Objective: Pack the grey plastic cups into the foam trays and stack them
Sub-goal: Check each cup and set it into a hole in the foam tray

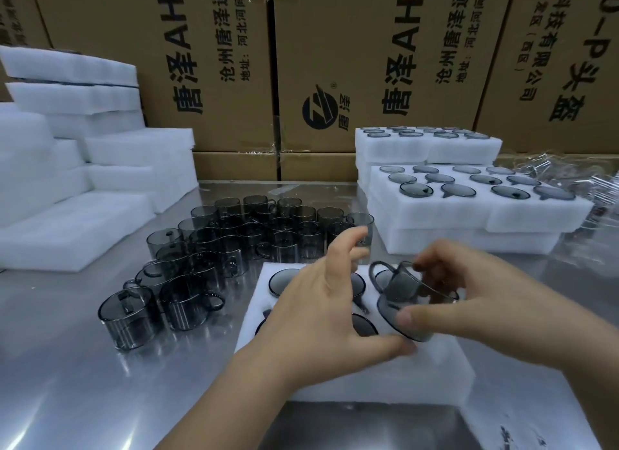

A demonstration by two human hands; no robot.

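Tilting a grey cup (pixel 405 292) over the near foam tray (pixel 385 376), we grip it in the right hand (pixel 469 299) — thumb on the near rim, fingers (pixel 438 258) curled over the far wall — with its handle pointing up and away to the left; the left hand (pixel 321 302) hovers just beside it, fingers spread and released, its thumb tip at the cup's lower rim, though we cannot tell whether it touches. The tray lies on the bench (pixel 67 366) right in front of us, with several of its round pockets already filled; the pocket under the cup looks to be the one in hand. To seat it well, we judge, the cup should be turned until its handle lines up with the pocket's notch, levelled, then pressed straight down until it sits flush; forcing it in askew could tear the soft foam. Loose cups (pixel 241 238) crowd the bench to the left; filled trays (pixel 469 215) sit stacked behind on the right.
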